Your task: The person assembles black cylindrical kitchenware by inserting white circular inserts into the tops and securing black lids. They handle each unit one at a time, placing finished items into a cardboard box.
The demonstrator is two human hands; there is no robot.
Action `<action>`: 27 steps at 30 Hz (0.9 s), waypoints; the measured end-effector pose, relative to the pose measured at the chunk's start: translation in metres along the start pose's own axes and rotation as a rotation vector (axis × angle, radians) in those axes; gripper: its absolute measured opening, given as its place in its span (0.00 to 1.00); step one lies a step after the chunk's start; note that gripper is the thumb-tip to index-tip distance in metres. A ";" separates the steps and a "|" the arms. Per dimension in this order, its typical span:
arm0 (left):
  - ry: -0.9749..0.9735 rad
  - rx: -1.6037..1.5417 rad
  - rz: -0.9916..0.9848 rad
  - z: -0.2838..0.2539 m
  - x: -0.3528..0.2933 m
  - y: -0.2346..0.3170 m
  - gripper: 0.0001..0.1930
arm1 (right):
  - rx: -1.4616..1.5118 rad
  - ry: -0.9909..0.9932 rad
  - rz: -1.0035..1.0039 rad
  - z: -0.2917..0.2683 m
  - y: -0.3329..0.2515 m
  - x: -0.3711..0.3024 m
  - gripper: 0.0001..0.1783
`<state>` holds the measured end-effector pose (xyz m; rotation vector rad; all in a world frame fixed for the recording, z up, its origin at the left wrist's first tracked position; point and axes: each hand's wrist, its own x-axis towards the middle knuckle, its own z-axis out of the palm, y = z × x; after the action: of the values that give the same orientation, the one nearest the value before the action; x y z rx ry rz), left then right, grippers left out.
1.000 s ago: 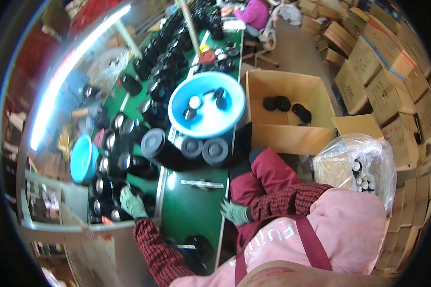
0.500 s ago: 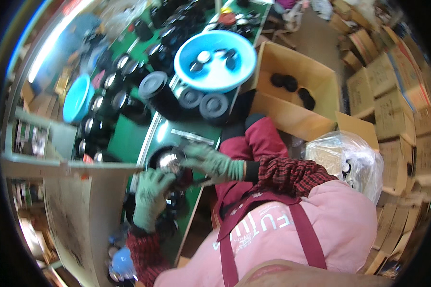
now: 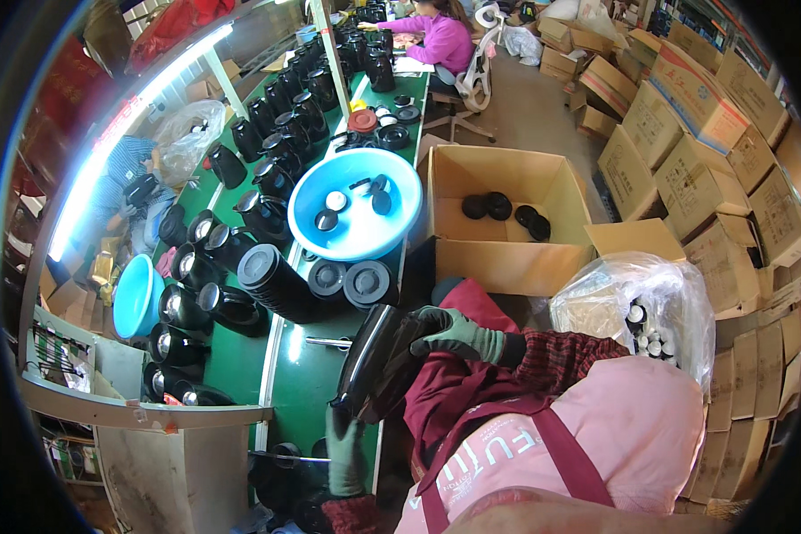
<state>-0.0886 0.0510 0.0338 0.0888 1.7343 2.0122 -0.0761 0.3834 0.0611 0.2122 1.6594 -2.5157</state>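
Grasping the black jug (image 3: 376,365) with the right hand (image 3: 459,336); at its lower end with the left hand (image 3: 345,456), too hidden to tell if clenched. Held tilted above the tabletop (image 3: 301,396) edge. Apparently at a checking step, next calling for steady 2-handed support.

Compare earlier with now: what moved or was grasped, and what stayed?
The left green-gloved hand, first among the glossy black containers on the left, moved right, toward the body. The right green-gloved hand, first empty, now grips a tilted, glossy black jug, the left at its lower end. The round light-blue plastic basin and open brown cardboard box stayed put.
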 end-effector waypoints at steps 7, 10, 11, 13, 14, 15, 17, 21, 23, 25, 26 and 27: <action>-0.036 0.583 0.364 -0.008 0.009 -0.084 0.20 | -0.251 -0.204 -0.150 -0.013 0.002 -0.011 0.22; 0.015 0.667 0.484 -0.027 0.001 -0.095 0.21 | 0.266 -0.358 0.124 -0.026 -0.001 0.005 0.19; 0.018 0.645 0.474 -0.030 -0.003 -0.097 0.22 | 0.404 -0.357 0.204 -0.028 -0.003 0.004 0.21; -0.008 0.541 0.400 -0.004 -0.006 -0.050 0.24 | 0.110 -0.363 0.057 -0.029 0.000 0.007 0.26; -0.032 0.463 0.336 0.009 -0.006 -0.029 0.25 | -0.036 -0.360 -0.014 -0.032 0.005 0.009 0.28; 0.019 0.469 0.187 0.000 -0.004 -0.041 0.29 | -0.085 -0.408 -0.081 -0.047 0.031 0.019 0.35; 0.087 -0.130 -0.001 0.040 -0.013 0.005 0.26 | -0.027 -0.424 -0.044 -0.050 0.038 0.022 0.34; 0.034 0.271 0.038 -0.004 -0.030 -0.040 0.31 | 0.090 -0.415 0.101 -0.029 0.016 0.004 0.25; 0.027 0.570 0.200 -0.039 -0.038 -0.104 0.32 | -0.075 -0.441 0.091 -0.019 0.017 0.002 0.22; -0.052 0.789 0.423 -0.042 -0.033 -0.123 0.33 | -0.094 -0.438 0.211 -0.014 0.018 0.016 0.20; -0.074 0.865 0.549 -0.039 -0.031 -0.134 0.33 | -0.042 -0.350 0.274 -0.017 0.023 0.033 0.19; -0.054 0.931 0.670 -0.032 -0.030 -0.144 0.34 | -0.002 -0.245 0.175 -0.026 0.039 0.062 0.23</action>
<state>-0.0283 0.0218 -0.1013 1.1286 2.6877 1.3229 -0.1284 0.3910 0.0047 0.0432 1.4805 -2.3064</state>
